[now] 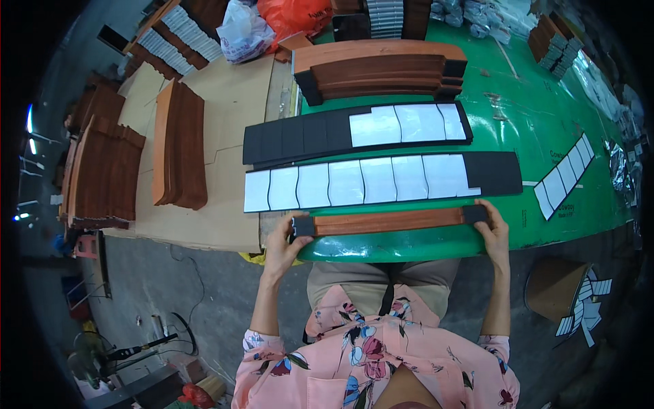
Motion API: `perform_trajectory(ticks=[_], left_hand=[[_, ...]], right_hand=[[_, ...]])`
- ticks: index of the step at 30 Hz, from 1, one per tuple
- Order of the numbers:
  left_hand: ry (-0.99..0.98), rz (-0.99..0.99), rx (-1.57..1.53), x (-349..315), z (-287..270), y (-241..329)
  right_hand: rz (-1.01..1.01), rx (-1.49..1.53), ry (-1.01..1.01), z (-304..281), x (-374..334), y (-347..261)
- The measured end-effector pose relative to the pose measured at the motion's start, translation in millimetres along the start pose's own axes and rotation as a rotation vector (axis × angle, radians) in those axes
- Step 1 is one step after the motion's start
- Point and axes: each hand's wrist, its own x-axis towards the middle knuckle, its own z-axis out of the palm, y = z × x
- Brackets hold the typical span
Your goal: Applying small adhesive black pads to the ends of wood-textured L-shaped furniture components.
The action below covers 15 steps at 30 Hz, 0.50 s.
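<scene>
At the near edge of the green table, a brown wooden strip (388,221) with black end pieces lies crosswise before me. My left hand (279,244) is closed on its left end, with the thumb against the black piece. The opposite black end is gripped by my right hand (496,235). Just beyond the strip is a black foam sheet (494,174), mostly covered by white backing pieces with wavy edges. A second black foam sheet (293,135) sits behind it, with white backing on its right part only. Farther back are stacked brown strips (381,71) with black ends.
On the cardboard (228,129) at left stands a row of brown strips (180,146), with more stacks (105,174) beyond. A peeled white backing strip (565,176) lies at right. Plastic bags (245,31) sit at the back. Below right, a bin (555,286) has white scraps beside it.
</scene>
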Motion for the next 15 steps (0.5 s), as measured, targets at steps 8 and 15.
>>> perform_trajectory(ticks=[8,15], left_hand=[[-0.093,0.028,0.432,-5,-22,25],[-0.264,-0.504,-0.133,9,-33,40]], right_hand=[[-0.052,-0.04,-0.045,-19,8,-18],[0.562,-0.095,-0.262,-29,25,-40]])
